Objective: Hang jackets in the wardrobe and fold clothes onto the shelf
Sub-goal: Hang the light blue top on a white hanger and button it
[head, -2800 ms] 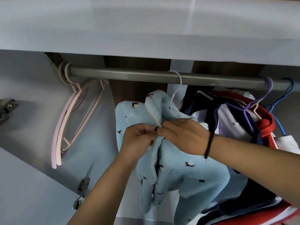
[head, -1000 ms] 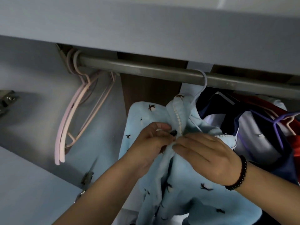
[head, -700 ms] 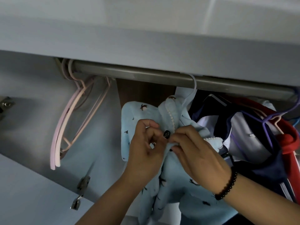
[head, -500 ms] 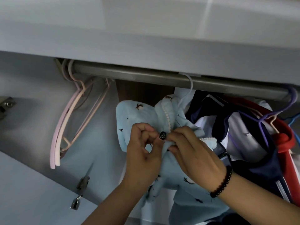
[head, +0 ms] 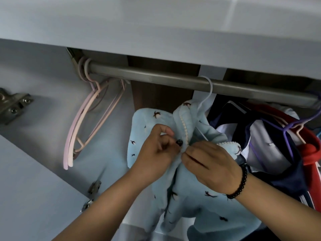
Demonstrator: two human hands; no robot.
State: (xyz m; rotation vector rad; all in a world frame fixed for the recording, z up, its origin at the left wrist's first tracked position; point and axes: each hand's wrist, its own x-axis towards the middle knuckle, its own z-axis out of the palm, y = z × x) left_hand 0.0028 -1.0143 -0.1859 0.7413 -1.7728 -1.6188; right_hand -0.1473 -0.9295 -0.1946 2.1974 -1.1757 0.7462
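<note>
The step in hand appears to be fastening the front of a pale blue fleece jacket printed with small dark birds [head: 189,190], which is hanging on a thin white wire hanger [head: 207,94] from the grey metal wardrobe rail [head: 156,78], directly above both hands. The left hand [head: 156,153] is pinching the jacket's left front edge, its thumb and forefinger curled together around a small dark round button [head: 179,142]. The right hand [head: 212,164], wearing a black beaded bracelet [head: 240,184], is gripping the opposite, bobble-trimmed edge with its fingers closed on the fabric, just beside the left fingertips. The next move likely calls for pushing the button through its hole; the hole itself cannot be made out. Left of the hands, empty pink plastic hangers [head: 81,129] are hanging; to the right, navy, white and red garments [head: 278,148] are crowding the rail.
</note>
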